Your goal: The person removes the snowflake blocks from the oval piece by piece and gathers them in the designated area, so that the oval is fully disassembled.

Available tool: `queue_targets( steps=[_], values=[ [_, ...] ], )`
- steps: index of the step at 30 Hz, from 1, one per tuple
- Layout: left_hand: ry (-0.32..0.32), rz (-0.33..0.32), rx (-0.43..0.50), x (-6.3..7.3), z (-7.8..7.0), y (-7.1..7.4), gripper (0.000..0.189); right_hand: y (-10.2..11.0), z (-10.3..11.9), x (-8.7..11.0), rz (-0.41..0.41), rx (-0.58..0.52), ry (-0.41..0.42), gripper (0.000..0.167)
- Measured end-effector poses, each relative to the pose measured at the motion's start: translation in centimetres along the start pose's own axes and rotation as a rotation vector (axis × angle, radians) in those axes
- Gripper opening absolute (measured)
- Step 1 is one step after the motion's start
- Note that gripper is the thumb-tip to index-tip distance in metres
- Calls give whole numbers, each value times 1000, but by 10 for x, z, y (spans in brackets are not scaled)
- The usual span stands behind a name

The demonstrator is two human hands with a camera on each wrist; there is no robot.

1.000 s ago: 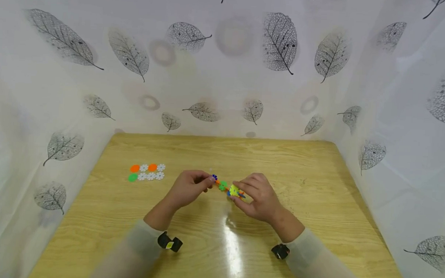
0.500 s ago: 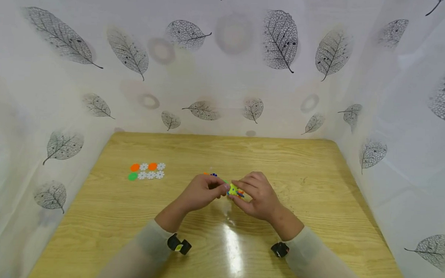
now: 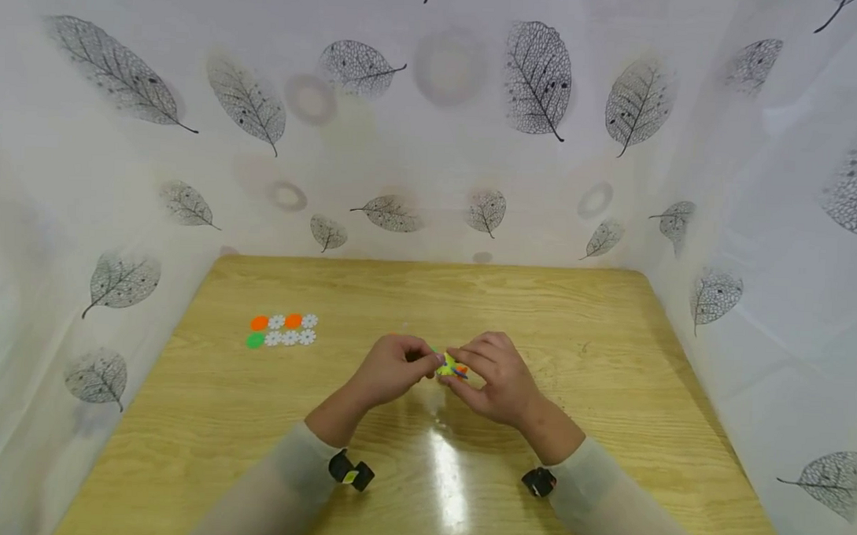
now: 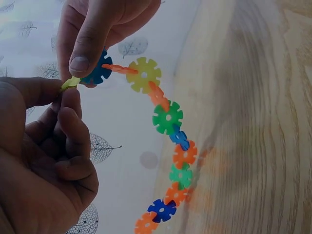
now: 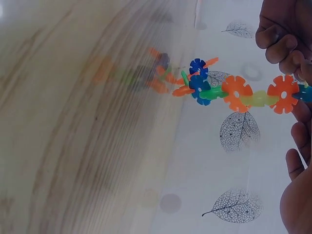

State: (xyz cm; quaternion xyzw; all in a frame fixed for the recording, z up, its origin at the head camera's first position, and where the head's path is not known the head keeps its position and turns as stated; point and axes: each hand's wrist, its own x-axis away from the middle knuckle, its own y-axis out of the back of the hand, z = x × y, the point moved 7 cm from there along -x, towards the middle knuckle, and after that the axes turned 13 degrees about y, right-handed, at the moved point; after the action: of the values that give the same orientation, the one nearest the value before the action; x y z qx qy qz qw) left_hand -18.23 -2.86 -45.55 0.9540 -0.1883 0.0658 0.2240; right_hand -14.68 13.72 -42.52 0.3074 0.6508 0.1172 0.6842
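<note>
Hands (image 3: pixel 393 370) closer together, discs (image 3: pixel 293 321) aside

Chain of notched discs (image 4: pixel 160 120) in orange, green, yellow and blue. Loose discs (image 3: pixel 293 321): two orange, one green, five white. Tabletop (image 3: pixel 541 303) in yellow-brown wood grain; white backdrop (image 3: pixel 432 161) printed with dark skeleton leaves (image 3: pixel 540 78) and pale rings (image 3: pixel 291 97); sleeves (image 3: pixel 268 482) in off-white.

To my left on the wooden bench (image 3: pixel 541 303), orange discs (image 3: pixel 260 323), a green disc (image 3: pixel 256 340) and white discs (image 3: pixel 291 337) lie in two rows.
</note>
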Motion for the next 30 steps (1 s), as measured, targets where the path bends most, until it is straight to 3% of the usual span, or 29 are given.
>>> queue_targets(
  steps=[12, 25, 30],
  values=[
    [23, -36, 43, 0, 5, 8, 29, 4, 2, -1, -58, 5, 50, 11],
    [-29, -54, 15, 1, 2, 15, 28, 2, 5, -5, -72, 3, 97, 12],
    [-23, -129, 74, 2, 6, 39, 23, 4, 5, -2, -70, 8, 97, 6]
  ],
)
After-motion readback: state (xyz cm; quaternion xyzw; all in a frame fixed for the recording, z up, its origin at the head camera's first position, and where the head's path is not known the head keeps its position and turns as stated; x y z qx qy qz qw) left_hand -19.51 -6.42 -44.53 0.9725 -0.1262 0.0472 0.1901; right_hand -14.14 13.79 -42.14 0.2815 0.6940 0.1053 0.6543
